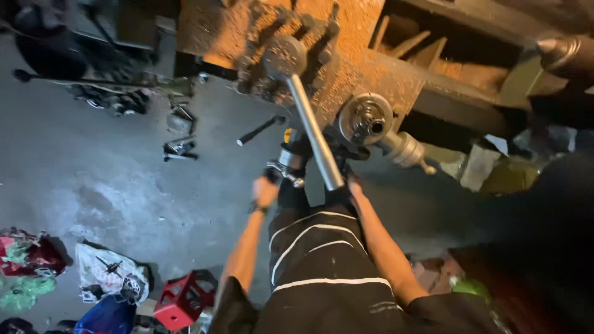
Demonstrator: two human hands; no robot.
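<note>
I look down past my black shorts with white stripes [322, 260] to the floor. My left hand [265, 192] is curled at the lower end of a shiny metal cylinder [286, 166] with a yellow bit above it. My right hand [352, 185] reaches to the same dark spot, and its fingers are hidden behind a long steel lever [314, 139]. The lever sticks out from a sawdust-coated machine [346, 49]. A round metal handwheel [365, 119] with a knobbed handle [405, 150] sits just right of it.
Grey concrete floor [111, 179] lies to the left with scattered dark metal tools [179, 148] and a black rod [260, 130]. A red plastic crate [184, 298], printed cloth [111, 272] and coloured bags [25, 272] lie at the lower left. Blocks [476, 167] rest under the machine.
</note>
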